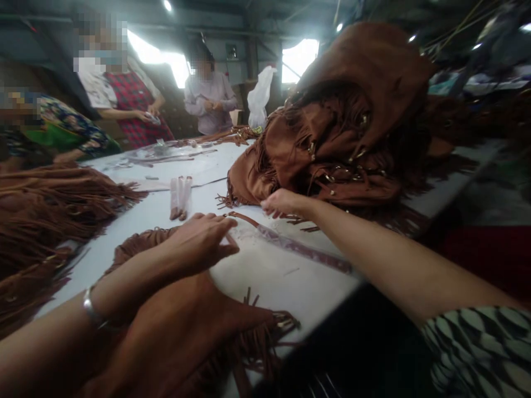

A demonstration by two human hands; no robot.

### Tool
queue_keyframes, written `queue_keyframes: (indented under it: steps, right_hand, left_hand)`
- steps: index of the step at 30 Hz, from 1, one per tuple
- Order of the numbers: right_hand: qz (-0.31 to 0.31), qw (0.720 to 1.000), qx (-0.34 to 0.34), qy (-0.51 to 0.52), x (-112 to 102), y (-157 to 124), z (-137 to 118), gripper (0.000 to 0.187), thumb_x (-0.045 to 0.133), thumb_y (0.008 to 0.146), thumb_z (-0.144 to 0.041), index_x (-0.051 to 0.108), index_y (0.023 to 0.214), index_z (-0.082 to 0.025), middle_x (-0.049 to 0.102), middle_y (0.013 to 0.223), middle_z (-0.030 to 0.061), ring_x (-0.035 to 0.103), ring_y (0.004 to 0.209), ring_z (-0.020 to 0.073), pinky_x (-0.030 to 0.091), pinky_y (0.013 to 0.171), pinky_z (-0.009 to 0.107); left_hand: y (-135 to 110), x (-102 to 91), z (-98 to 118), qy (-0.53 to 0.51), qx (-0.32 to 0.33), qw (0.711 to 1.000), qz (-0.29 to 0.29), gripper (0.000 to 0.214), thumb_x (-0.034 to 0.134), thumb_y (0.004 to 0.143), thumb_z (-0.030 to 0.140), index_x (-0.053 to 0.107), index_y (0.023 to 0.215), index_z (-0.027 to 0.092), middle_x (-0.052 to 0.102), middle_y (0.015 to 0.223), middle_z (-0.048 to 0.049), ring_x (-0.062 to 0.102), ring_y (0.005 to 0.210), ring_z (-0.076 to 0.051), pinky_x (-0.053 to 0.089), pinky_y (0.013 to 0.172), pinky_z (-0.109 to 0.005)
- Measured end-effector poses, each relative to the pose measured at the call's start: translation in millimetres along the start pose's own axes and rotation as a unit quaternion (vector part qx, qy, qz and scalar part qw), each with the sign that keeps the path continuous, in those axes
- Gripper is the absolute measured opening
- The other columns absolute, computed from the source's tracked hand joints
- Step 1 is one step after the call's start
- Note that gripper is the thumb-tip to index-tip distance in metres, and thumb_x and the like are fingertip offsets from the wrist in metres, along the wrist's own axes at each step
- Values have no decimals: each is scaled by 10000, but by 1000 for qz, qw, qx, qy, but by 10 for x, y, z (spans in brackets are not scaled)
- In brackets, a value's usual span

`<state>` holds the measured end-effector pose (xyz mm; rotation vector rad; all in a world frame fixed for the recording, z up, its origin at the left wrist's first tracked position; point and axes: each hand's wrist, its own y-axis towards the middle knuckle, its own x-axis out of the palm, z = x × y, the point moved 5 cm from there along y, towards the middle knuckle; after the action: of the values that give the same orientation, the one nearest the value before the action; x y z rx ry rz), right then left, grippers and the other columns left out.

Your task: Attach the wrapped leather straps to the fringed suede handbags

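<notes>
My left hand (pixel 203 240) is closed, thumb against fingers, with a small pale thing at its fingertips that I cannot make out. Below it lies a brown fringed bag (pixel 178 320) with metal fittings at its corner. Out over the table, my right hand (pixel 282 203) has its fingers curled together; whatever they hold is too small or blurred to tell. Between the hands a brown strap (pixel 307 250), partly wrapped in clear plastic, stretches across the white table (pixel 261 282). Just beyond my right hand rises a large pile of brown fringed bags (pixel 332 132).
Several small plastic-wrapped pieces (pixel 180 196) lie beyond my left hand. More fringed brown leather (pixel 53 204) is heaped on the left. Across the table are three people, one in a checked apron (pixel 133 97). A white plastic bag (pixel 260 99) stands at the back.
</notes>
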<state>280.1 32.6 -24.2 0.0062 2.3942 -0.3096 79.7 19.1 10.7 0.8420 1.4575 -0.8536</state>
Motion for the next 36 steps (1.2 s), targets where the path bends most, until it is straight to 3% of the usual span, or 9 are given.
queue_keyframes:
  steps: [4, 9, 12, 20, 23, 26, 29, 32, 36]
  right_hand:
    - [132, 982, -39, 126, -426, -136, -325, 380, 205, 965, -302, 545, 920, -140, 644, 826, 34, 549, 535, 33, 457, 547, 153]
    - [153, 960, -117, 206, -648, -443, -705, 246, 450, 885, -226, 577, 709, -111, 612, 599, 10, 511, 432, 54, 421, 422, 154]
    - [135, 974, -126, 132, -629, -637, -520, 216, 512, 834, -166, 593, 643, -103, 594, 554, 6, 512, 440, 59, 418, 424, 152]
    - [200, 979, 17, 30, -633, -1318, 1146, 237, 497, 814, -271, 618, 691, -108, 634, 660, 69, 557, 536, 113, 459, 511, 222]
    - [191, 981, 34, 7, -535, -1477, 1426, 277, 467, 817, -319, 632, 755, -106, 650, 715, 91, 587, 612, 157, 476, 584, 276]
    - [146, 988, 12, -38, -316, -1421, 1314, 321, 541, 765, -365, 644, 957, -129, 665, 868, 93, 606, 798, 211, 466, 725, 326]
    - [102, 977, -9, -188, -24, -1252, 970, 414, 558, 733, -285, 576, 1128, -162, 607, 1067, 113, 535, 1014, 259, 389, 873, 375]
    - [93, 961, -4, -260, 167, -1067, 678, 338, 489, 712, -158, 596, 1030, -117, 571, 1068, 161, 498, 1047, 288, 330, 914, 414]
    - [45, 970, 33, -235, 206, -822, 565, 230, 548, 615, -149, 604, 838, -127, 607, 870, 118, 557, 866, 279, 403, 745, 368]
  left_hand:
    - [28, 17, 725, -54, 124, 991, 12, 281, 505, 853, 368, 553, 1049, 172, 636, 930, -73, 584, 870, -230, 439, 744, -334]
    - [416, 257, 1258, -52, 226, 971, 51, 268, 524, 833, 263, 538, 1077, 154, 611, 993, -85, 542, 940, -241, 435, 776, -338]
    - [679, 451, 1392, -44, 247, 964, 83, 395, 534, 833, 364, 468, 1178, 184, 574, 1071, -85, 497, 1013, -263, 402, 839, -384]
    - [1044, 850, 1063, -38, 220, 971, 89, 242, 357, 921, 321, 519, 911, 141, 551, 925, -97, 512, 822, -217, 406, 758, -366]
    - [1044, 860, 952, -36, 221, 971, 88, 243, 349, 926, 335, 514, 898, 159, 544, 919, -78, 503, 810, -198, 411, 722, -325]
    - [1041, 856, 907, -20, 222, 971, 85, 234, 348, 928, 345, 511, 909, 178, 547, 913, -56, 503, 811, -186, 409, 724, -309]
    - [1050, 859, 833, 8, 213, 973, 85, 206, 361, 922, 324, 506, 933, 178, 556, 921, -56, 507, 822, -196, 401, 751, -332]
    - [1030, 859, 698, 32, 194, 976, 90, 183, 369, 913, 279, 510, 937, 165, 566, 903, -68, 514, 817, -209, 391, 755, -353]
    - [956, 850, 483, 40, 179, 978, 101, 167, 388, 895, 249, 533, 912, 167, 578, 886, -69, 529, 802, -203, 377, 768, -359]
